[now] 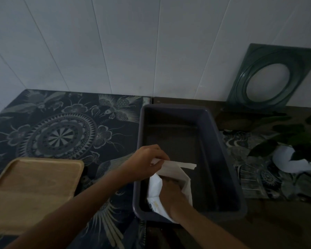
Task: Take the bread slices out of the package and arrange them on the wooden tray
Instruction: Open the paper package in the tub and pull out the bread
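Dim room, white panelled wall (pixel 115 42). Patterned dark cloth (pixel 57 130) covers desk. Wooden tray (pixel 34 191) at left, bare. Left hand (pixel 147 162) pinches white package (pixel 171 178) open inside grey tub (pixel 221 168); right hand (pixel 171 196) reaches inside, grip hidden.

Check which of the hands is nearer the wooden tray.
Left. The left hand pinches the package top, just right of the wooden tray; the right hand reaches inside the package, farther right.

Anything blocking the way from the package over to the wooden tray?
Only the bin's left wall: the package sits inside the bin, so slices must lift over it. Beyond that, bare patterned cloth reaches the wooden tray, which holds nothing yet.
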